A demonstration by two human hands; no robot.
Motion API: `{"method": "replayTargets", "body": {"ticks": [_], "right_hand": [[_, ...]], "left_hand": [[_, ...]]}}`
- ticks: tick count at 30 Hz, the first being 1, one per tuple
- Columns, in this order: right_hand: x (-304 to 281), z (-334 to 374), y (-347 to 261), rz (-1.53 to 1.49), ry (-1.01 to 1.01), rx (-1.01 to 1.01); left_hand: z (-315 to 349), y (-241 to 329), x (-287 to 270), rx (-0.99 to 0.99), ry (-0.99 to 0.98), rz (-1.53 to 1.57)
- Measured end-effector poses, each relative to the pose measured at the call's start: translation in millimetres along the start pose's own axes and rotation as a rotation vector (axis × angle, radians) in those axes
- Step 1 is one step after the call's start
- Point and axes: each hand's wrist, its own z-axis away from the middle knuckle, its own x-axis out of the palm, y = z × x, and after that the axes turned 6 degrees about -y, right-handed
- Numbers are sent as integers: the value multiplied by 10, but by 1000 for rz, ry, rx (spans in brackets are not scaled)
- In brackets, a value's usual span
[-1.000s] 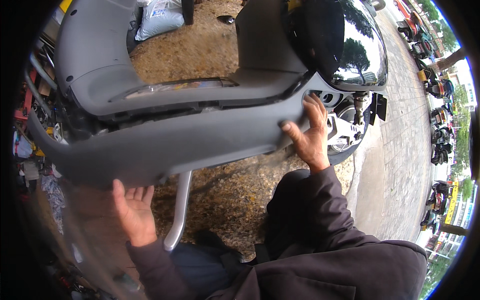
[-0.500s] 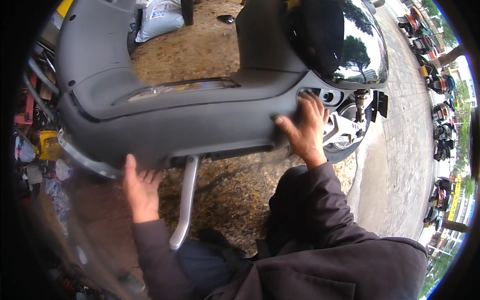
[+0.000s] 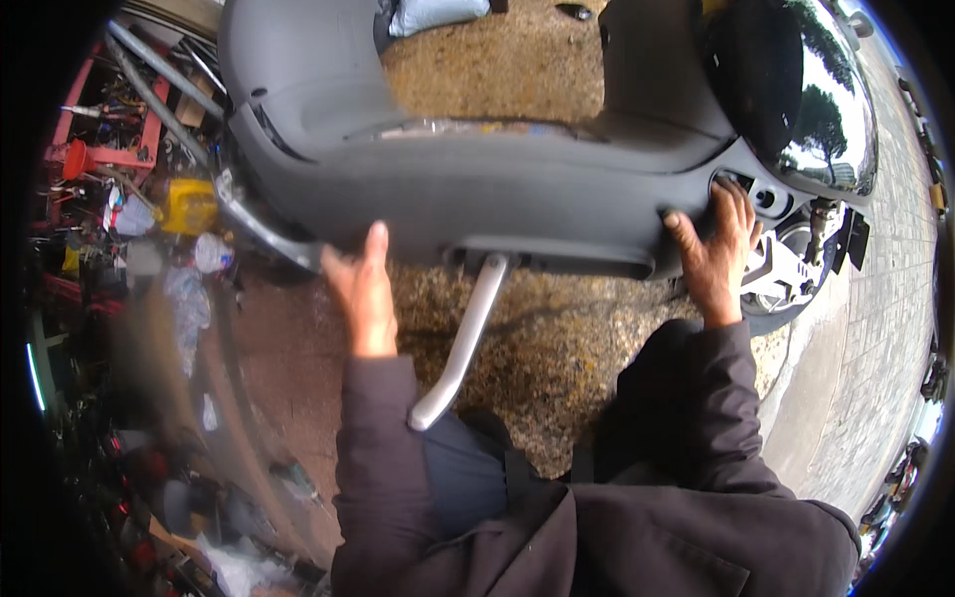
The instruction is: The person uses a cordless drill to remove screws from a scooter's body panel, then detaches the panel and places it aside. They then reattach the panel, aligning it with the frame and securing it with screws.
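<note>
A grey scooter body panel (image 3: 448, 199) stretches across the middle of the view. My right hand (image 3: 718, 264) lies against its rear end, thumb and fingers spread, with the fingertips at a dark recess beside a round fitting (image 3: 766, 197). At the panel's lower front edge is my left hand (image 3: 363, 298), thumb pointing up and fingers apart; motion blurs its fingers, and whether they touch the panel is unclear. Between the hands a silver side stand (image 3: 468, 338) slants down from under the panel. A silver curved trim (image 3: 264, 231) runs along the front lower edge.
A glossy black rear cover (image 3: 831, 109) and a rear wheel (image 3: 781, 316) are at the right. Tools and parts clutter the left, with a red metal rack (image 3: 139, 154) and a yellow item (image 3: 189, 206). A pale bag (image 3: 438, 14) lies beyond the scooter; paving (image 3: 875, 328) runs at far right.
The view has swung left, so the scooter sits farther right and higher. My left hand has turned and risen slightly against the panel edge. My right hand keeps its place on the panel.
</note>
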Motion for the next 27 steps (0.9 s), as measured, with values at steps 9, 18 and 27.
{"method": "replayTargets", "body": {"ticks": [9, 18, 27], "right_hand": [[85, 10, 89, 16, 17, -10], [100, 28, 118, 6, 39, -22], [119, -3, 142, 12, 57, -46]], "left_hand": [[9, 44, -32, -177, 31, 57], [-62, -21, -93, -186, -10, 148], [-59, -21, -136, -237, 57, 186]]}}
